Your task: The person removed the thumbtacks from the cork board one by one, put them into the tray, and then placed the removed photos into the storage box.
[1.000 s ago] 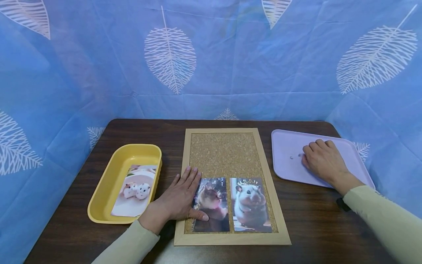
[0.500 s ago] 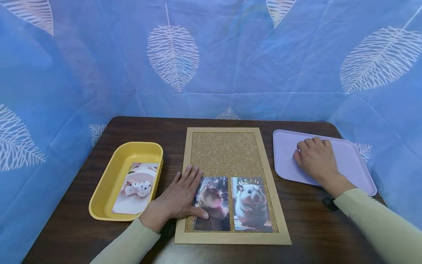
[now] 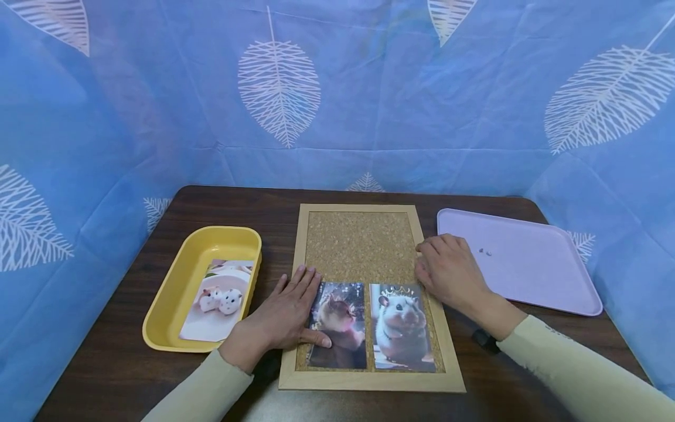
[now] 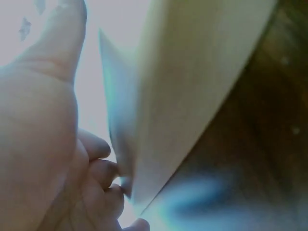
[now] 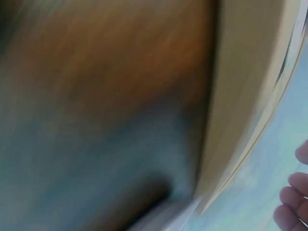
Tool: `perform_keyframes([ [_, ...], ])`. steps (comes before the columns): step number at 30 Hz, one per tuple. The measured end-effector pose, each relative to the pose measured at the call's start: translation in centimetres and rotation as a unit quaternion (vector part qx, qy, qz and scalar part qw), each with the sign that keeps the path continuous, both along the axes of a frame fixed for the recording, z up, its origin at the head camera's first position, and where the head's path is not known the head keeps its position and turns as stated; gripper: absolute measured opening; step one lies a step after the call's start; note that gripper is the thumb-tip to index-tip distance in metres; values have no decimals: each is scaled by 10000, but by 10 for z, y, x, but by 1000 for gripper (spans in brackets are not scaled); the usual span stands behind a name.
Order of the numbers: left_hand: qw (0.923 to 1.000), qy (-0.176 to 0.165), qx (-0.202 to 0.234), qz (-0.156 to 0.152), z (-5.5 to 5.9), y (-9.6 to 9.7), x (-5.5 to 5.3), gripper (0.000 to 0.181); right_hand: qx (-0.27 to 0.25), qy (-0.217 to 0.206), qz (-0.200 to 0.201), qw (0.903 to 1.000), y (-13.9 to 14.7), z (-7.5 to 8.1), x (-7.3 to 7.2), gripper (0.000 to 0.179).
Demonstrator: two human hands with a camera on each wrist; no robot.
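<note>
Moved leftward since half a second ago: bare right hand (image 3: 452, 272), from over the flat, round-cornered lilac tray (image 3: 538, 264) to over the right side of a rectangular cork board (image 3: 364, 240) with a pale wooden frame. Unmoved: bare left hand (image 3: 282, 319), laid flat with fingers straight and gripping nothing, across the frame's left side, thumb resting on a dark, rectangular animal photo (image 3: 345, 351) with a pinkish glow. Fingers bent on the right hand, close to the far right corner of a rectangular photo of a white hamster in a gold crown (image 3: 401, 334); cannot tell whether pinching anything, with tips hidden from the head view.

Both photos side by side on the board's near half, a narrow gap between. Cork showing across the far half.

At left, inside a deep yellow rounded tray (image 3: 169, 293), a photo of two small white hamsters (image 3: 218, 305). Near the lilac tray's left side, two tiny greyish pieces (image 3: 482, 251), too small to identify.

Beneath everything, a dark brown wood-grain table (image 3: 493, 401); beyond the far edge, blue cloth (image 3: 174, 99) printed with white leaves.
</note>
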State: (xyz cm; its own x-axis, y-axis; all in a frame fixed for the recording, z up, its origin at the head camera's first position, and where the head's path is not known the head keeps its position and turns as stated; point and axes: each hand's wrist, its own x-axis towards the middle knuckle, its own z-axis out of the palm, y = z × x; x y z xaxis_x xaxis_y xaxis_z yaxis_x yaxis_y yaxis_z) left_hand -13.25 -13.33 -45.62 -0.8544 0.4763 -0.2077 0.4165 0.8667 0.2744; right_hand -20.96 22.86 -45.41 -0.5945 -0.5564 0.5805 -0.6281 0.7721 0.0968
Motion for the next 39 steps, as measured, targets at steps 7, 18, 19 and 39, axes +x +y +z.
perform_keyframes([
  [7,9993,383,-15,-47,3,4,-8,110,466,-715,614,9945,-40,-3,33,40],
  [18,9888,1040,1040,260,8,18,-29,75,1508,-1606,1066,9696,-62,-4,60,71],
  [19,9864,849,1336,433,10,20,-31,71,1574,-1618,1092,9680,-64,-4,61,72],
  [39,8137,-2294,4550,2796,27,-1,-58,38,2043,-1857,1142,9543,-69,1,59,70],
])
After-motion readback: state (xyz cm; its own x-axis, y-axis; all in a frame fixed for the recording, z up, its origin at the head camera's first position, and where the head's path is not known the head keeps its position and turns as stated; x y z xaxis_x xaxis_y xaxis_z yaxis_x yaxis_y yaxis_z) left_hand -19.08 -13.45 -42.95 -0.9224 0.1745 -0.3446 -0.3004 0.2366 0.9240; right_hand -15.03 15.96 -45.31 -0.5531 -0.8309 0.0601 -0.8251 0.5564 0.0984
